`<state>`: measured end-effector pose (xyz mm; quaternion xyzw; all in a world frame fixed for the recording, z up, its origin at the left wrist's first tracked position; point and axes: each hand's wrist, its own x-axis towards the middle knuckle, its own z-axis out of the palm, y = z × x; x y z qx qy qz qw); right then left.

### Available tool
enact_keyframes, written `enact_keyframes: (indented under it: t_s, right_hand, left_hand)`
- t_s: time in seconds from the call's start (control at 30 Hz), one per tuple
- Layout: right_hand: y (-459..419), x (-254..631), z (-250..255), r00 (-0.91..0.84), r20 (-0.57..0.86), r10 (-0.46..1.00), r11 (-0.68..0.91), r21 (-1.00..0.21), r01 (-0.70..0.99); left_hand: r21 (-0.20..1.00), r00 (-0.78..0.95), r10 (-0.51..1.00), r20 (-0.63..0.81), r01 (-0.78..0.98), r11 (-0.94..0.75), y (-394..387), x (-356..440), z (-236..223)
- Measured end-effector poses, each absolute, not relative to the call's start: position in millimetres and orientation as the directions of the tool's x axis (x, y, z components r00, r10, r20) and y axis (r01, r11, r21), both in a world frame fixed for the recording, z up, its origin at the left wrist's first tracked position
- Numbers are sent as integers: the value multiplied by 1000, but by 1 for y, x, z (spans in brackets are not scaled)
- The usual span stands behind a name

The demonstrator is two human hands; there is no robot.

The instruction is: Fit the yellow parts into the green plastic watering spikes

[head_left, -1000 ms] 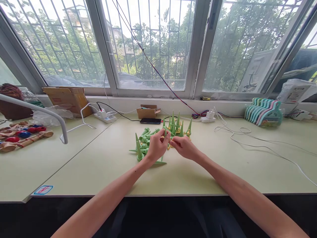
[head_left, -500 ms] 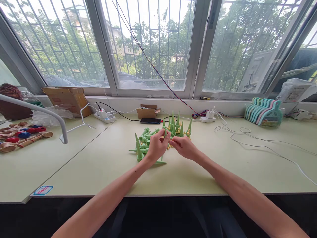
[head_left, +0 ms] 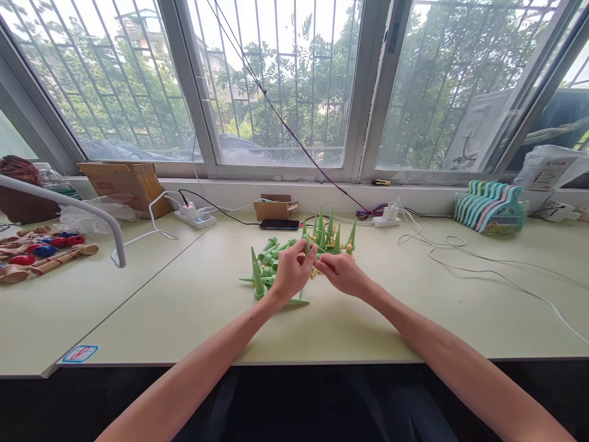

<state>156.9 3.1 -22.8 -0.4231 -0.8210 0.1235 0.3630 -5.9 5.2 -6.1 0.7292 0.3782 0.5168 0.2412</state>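
Note:
My left hand is closed around a green plastic watering spike, whose tip points up between thumb and fingers. Just to its right, my right hand has its fingertips pinched together, almost touching the left. Whatever it grips is too small and covered to make out. Loose green spikes lie in a pile to the left, partly behind my left hand. Behind my hands, more spikes stand points up in a cluster, with small yellow valve pieces at their bases.
A black phone lies behind the pile, before a small open carton. Power strips and white cables run along the back. Wooden toys lie left, beside a white metal tube; pastel plastic boards stand right.

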Motion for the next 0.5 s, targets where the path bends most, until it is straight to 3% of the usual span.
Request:
enact_keyframes:
  t_s: [0.5]
  right_hand:
    - [4, 158, -25, -382, 484, 788, 609, -516, 602]
  left_hand:
    - [736, 181, 803, 568, 324, -594, 4, -6, -5]
